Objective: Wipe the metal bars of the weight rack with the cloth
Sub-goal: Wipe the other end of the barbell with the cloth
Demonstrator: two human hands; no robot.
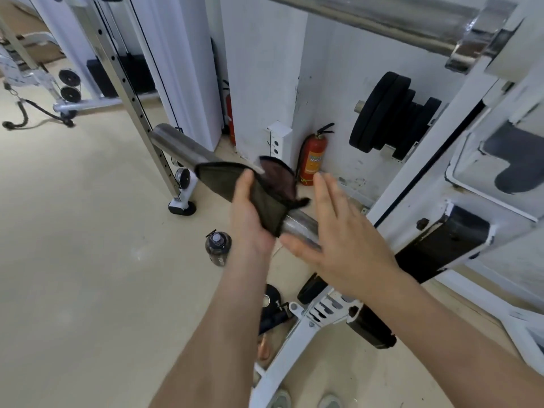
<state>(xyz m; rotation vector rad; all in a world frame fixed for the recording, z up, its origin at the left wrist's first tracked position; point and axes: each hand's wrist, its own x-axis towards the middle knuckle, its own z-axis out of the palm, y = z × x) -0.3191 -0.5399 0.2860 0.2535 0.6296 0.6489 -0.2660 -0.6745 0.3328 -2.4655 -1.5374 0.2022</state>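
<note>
The left hand [250, 213] has its thumb pressed on top of the dark olive-brown soft cloth [253, 191], and the rest of its fingers are hidden beneath it, so it appears to be clamping the cloth around the thick brushed-steel sleeve bar [300, 226] that juts from the white weight rack [412, 184]. The right hand [338, 234] is flat, fingers straight and slightly spread, holding nothing; it hovers over the bare part of the bar just beside the cloth, and whether it touches the metal cannot be told. The cloth is limp and light: one brownish flap stands loose past the thumb, so it will bunch unless wrapped and squeezed all round the bar. The bar looks rigid, smooth and fixed, likely slippery to bare skin, so grip should come through the fabric. A second steel bar [368, 17] runs overhead, with black weight plates [391, 113] stacked behind
</note>
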